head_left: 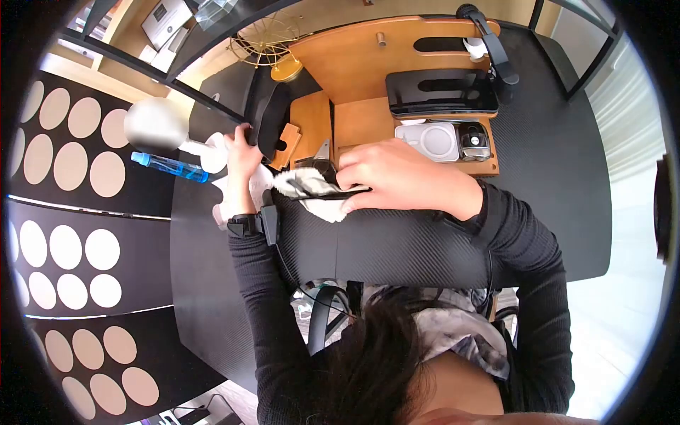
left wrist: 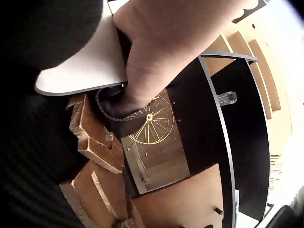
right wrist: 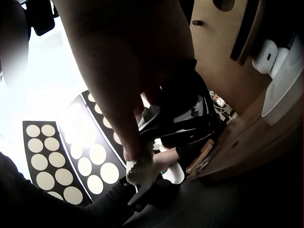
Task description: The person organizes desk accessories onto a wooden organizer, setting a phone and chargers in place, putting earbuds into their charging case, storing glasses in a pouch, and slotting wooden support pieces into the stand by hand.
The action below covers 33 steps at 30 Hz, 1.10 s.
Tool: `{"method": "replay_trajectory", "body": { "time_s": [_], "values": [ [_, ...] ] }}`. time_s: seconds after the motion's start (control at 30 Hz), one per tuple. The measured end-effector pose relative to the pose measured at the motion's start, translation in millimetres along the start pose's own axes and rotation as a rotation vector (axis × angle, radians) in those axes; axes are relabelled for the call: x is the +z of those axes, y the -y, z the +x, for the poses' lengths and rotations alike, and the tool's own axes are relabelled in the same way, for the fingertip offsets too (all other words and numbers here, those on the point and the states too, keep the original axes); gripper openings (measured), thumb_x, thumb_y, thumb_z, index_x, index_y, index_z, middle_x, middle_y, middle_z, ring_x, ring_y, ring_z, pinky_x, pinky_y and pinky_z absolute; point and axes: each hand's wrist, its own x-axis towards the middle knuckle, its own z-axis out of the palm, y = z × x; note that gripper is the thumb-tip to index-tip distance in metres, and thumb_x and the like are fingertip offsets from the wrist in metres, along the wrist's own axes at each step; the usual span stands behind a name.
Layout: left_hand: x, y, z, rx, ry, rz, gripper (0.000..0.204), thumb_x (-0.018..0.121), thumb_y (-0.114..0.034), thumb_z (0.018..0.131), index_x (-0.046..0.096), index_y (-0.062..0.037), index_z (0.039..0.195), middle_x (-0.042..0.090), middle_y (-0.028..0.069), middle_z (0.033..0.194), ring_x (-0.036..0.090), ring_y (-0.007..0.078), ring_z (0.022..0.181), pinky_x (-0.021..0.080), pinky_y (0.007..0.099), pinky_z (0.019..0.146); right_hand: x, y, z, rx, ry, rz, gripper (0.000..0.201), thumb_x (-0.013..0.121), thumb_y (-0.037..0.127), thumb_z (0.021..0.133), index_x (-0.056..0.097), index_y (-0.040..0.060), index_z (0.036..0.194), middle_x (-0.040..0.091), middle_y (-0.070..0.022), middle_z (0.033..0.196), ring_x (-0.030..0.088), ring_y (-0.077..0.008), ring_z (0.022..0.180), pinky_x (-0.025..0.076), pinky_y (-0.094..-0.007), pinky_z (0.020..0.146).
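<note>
My right hand (head_left: 397,180) pinches a fuzzy white-and-grey cloth (head_left: 327,208) with a dark strip along it, low over the front of the desk. The same cloth (right wrist: 141,172) hangs below the fingers in the right wrist view. At the left of the wooden organizer, my left hand (head_left: 244,157) grips a black curved case (head_left: 273,117) that stands on its side. In the left wrist view the fingers of my left hand (left wrist: 156,52) reach behind a dark rim; a pale surface (left wrist: 90,71) lies beside them. The fingertips are partly hidden there.
A wooden desk organizer (head_left: 354,113) holds a black tray (head_left: 440,92), a white charging pad (head_left: 432,140) and a small dark glass jar (head_left: 473,142). Headphones (head_left: 489,44) hang on its back. A white lamp (head_left: 156,124) and blue bottle (head_left: 170,166) stand left.
</note>
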Motion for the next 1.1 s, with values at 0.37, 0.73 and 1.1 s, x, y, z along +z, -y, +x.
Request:
{"method": "replay_trajectory", "body": {
  "time_s": [0.37,0.73,1.1],
  "values": [
    [-45.0,-150.6,-56.7,0.283,-0.763,-0.442,0.079,0.089,-0.024,0.056,0.052,-0.0141,0.125,0.047,0.0081,0.099,0.051,0.0233,0.085,0.047,0.0362,0.078,5.0,55.9,1.0,-0.095,-0.323,0.425,0.032,0.064,0.032,0.086,0.051,0.0037,0.082,0.051,-0.0114,0.079,0.056,-0.0301,0.073,0.044,-0.0417,0.064],
    [-68.6,-193.7,-119.5,0.086,-0.357,-1.029,0.088,0.071,-0.003,0.073,0.020,-0.0032,0.144,0.036,0.0132,0.140,0.037,0.0231,0.129,0.026,0.0365,0.110,-23.6,28.9,5.5,-0.015,-0.769,-0.063,0.027,0.067,0.028,0.082,0.055,0.0040,0.081,0.049,-0.0101,0.082,0.050,-0.0294,0.082,0.042,-0.0390,0.073],
    [-9.7,-211.9,-156.3,0.287,0.273,-1.186,0.091,0.075,0.001,0.075,0.012,-0.0078,0.140,0.033,0.0123,0.135,0.035,0.0218,0.129,0.032,0.0383,0.108,-17.5,21.3,-8.1,-0.040,-0.502,-0.329,0.018,0.068,0.017,0.074,0.059,0.0040,0.082,0.052,-0.0079,0.085,0.051,-0.0263,0.087,0.044,-0.0358,0.074]
  ]
}}
